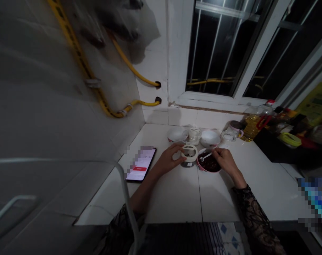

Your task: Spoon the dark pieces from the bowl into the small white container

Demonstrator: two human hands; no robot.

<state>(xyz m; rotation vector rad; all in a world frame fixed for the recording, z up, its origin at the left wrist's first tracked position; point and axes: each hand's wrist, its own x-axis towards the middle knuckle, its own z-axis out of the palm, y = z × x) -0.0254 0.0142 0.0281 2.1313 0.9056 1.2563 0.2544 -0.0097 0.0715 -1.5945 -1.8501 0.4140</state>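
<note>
My left hand [169,160] is closed around a small glass jar [188,157] with a white rim, standing on the white counter [177,194]. Right beside it sits a pink-rimmed bowl [209,163] holding dark red pieces. My right hand [225,159] pinches the handle of a white spoon [205,157] whose tip rests in that bowl. Behind them stand two white bowls [177,134] [210,138] and a clear glass jar [194,136].
A lit phone [141,164] lies on the counter to the left. Oil bottle [254,124], a cup [235,128] and other bottles crowd the right by a dark stove [280,150]. Yellow gas hoses [97,88] run along the left wall. A dark barred window [230,46] is ahead.
</note>
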